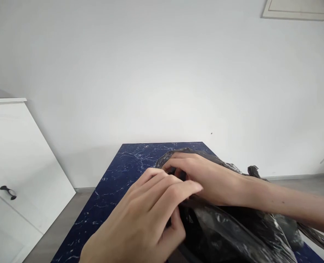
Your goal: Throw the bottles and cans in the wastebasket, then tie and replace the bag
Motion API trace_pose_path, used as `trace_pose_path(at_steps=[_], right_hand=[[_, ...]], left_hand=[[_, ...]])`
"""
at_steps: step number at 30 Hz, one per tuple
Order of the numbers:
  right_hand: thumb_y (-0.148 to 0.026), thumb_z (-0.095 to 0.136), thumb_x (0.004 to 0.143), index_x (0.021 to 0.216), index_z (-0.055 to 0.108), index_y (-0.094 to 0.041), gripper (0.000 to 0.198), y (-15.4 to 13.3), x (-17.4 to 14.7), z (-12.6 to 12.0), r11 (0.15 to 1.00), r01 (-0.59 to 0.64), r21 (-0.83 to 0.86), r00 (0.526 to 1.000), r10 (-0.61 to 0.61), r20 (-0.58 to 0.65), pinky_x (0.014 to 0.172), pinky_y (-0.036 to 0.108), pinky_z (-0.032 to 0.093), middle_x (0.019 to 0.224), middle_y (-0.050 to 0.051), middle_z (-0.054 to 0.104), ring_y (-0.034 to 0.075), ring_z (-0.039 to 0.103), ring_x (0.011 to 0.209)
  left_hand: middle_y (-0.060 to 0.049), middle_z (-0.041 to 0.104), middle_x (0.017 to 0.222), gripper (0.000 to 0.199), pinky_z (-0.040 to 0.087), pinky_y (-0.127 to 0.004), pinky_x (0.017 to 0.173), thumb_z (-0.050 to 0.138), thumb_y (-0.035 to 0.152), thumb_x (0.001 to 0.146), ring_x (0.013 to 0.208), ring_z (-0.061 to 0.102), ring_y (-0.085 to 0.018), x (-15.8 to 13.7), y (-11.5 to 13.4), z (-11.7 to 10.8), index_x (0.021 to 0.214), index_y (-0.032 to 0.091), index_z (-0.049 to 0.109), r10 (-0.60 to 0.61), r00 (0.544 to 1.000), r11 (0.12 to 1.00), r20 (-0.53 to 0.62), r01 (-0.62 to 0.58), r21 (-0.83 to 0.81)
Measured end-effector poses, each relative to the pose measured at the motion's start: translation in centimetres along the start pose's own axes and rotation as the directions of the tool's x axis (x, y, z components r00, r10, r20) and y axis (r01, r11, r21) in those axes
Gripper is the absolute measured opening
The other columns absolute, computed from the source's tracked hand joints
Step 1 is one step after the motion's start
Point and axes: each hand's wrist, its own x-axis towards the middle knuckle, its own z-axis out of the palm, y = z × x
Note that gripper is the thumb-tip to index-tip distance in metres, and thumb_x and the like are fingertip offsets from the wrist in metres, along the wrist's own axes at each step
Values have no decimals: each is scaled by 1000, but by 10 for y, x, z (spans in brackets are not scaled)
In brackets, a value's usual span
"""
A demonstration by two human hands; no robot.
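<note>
A shiny black plastic bag [225, 230] lies crumpled over a blue marble-patterned table [107, 199]. My left hand [142, 215] is at the bag's left edge, fingers bent and thumb tucked beneath, closed on the plastic. Reaching in from the right across the bag, my right hand [203, 173] has its fingers curled down into the dark folds near its far left end. The two hands meet there, left fingertips in front of the right hand. Right fingertips are mostly hidden, and whatever the bag may contain cannot be seen.
A white cabinet [19, 153] with a dark handle [8, 192] stands at the left. Behind the table rises a white wall [156, 73], with a framed panel [296, 9] at upper right. Grey floor [312, 182] shows on both sides.
</note>
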Motion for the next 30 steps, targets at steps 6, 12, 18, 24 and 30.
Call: trace_pose_path(at_steps=[6, 12, 18, 24, 30], right_hand=[[-23, 66, 93, 100, 74, -23, 11, 21, -7, -5, 996, -88, 29, 973, 92, -211, 75, 30, 55, 100, 2, 77, 16, 71, 82], [-47, 66, 96, 106, 77, -25, 27, 58, -14, -9, 949, -182, 258, 962, 226, -154, 82, 34, 58, 106, 4, 79, 20, 73, 92], [-66, 65, 94, 112, 79, -28, 44, 92, -12, -5, 758, -363, 541, 922, 376, 92, 107, 48, 54, 124, 7, 77, 30, 71, 116], [-82, 54, 92, 119, 79, -28, 65, 109, -14, 15, 347, -534, 771, 816, 452, 361, 115, 49, 50, 126, 8, 78, 32, 71, 121], [-65, 72, 90, 124, 77, -28, 51, 116, -37, 10, 356, -470, 808, 846, 442, 298, 109, 41, 55, 125, 7, 78, 27, 73, 114]], left_hand=[[4, 60, 80, 31, 41, -27, 69, 43, -6, 91, 72, 53, -11, -2, -21, -15, 82, 22, 53, -40, 996, 987, 84, 53, -151], [4, 60, 76, 31, 40, -24, 66, 41, -7, 81, 69, 53, -11, -17, -28, -40, 75, 22, 51, -97, 919, 951, 381, 198, -237], [4, 57, 73, 27, 38, -25, 65, 39, 0, 88, 64, 50, -11, -28, -51, -38, 75, 22, 50, -286, 805, 936, 520, 351, -30], [2, 67, 82, 27, 44, -26, 72, 42, 1, 86, 74, 60, -15, -39, -67, -12, 74, 21, 55, -354, 668, 892, 654, 452, 21], [-2, 75, 111, 24, 54, -29, 88, 48, 15, 97, 101, 69, -20, -43, -79, -7, 101, 26, 69, -367, 687, 825, 627, 552, -122]])
